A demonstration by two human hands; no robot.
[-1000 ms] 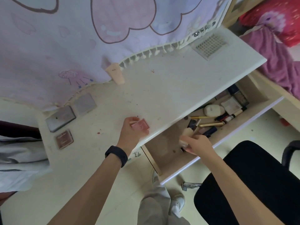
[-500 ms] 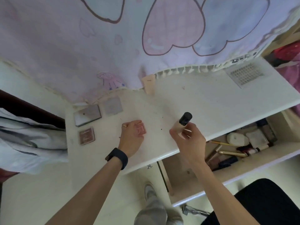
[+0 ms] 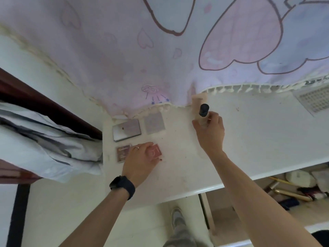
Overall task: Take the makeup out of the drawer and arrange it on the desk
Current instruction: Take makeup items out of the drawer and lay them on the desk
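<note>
A person's left hand (image 3: pixel 140 158) grips a pink compact (image 3: pixel 156 151) flat on the desk (image 3: pixel 258 139), with a brown compact (image 3: pixel 122 152) just beside its knuckles and a grey palette (image 3: pixel 126 130) and grey case (image 3: pixel 154 122) just beyond its fingertips. The right hand (image 3: pixel 211 130) clasps a black-capped bottle (image 3: pixel 203 111) upright, a beige tube (image 3: pixel 199 99) just behind it. The job looks roughly half done: a gold pen (image 3: pixel 292 194) and other makeup lie in the open drawer (image 3: pixel 219 202), off by the right elbow.
</note>
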